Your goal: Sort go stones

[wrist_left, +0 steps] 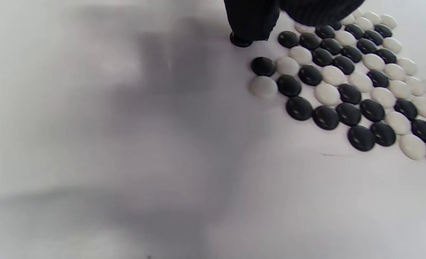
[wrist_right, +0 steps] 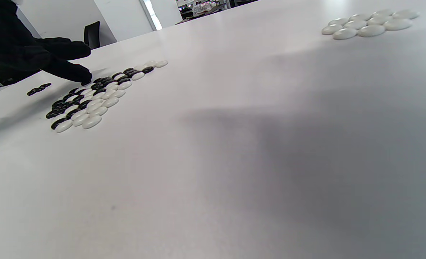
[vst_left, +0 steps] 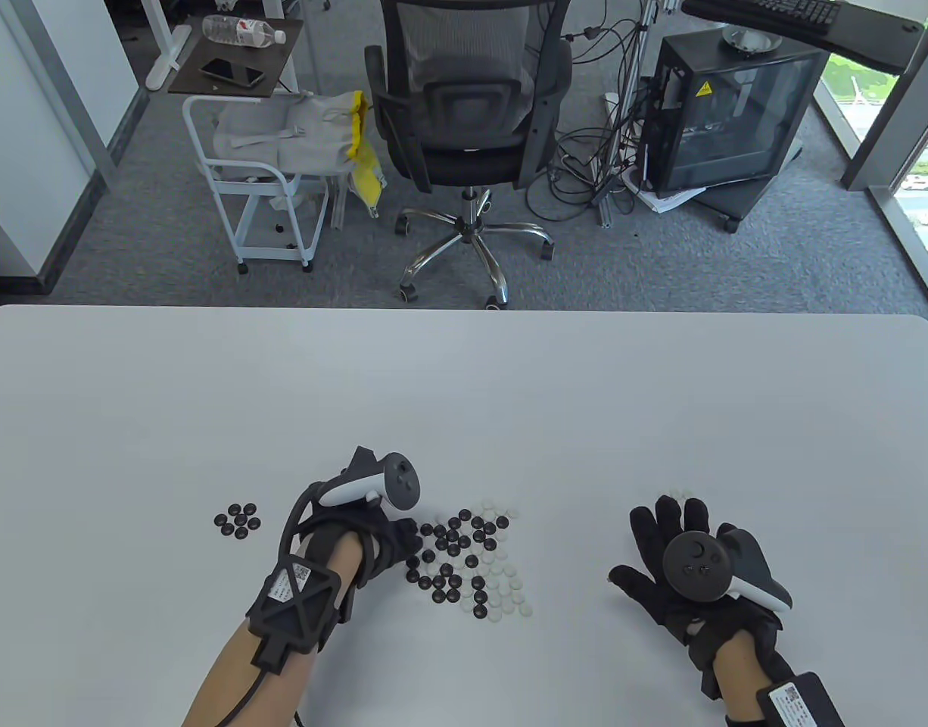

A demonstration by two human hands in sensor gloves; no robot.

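On the white desk (vst_left: 464,394) the left hand (vst_left: 373,534) presses a fingertip (wrist_left: 250,25) on a black stone (wrist_left: 240,40) at the mixed stone patch's (vst_left: 471,556) left edge. Sorted black stones (vst_left: 238,520) lie left. The right hand (vst_left: 683,560) rests spread, near sorted white stones (wrist_right: 369,23).

Two gloved hands, seven sorted black stones (vst_left: 238,520), and eight sorted white stones (wrist_right: 369,24).

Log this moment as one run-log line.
left hand: fingertip on a black stone at mixed pile edge | right hand: open, holding nothing | sorted black group on left | sorted white group on right
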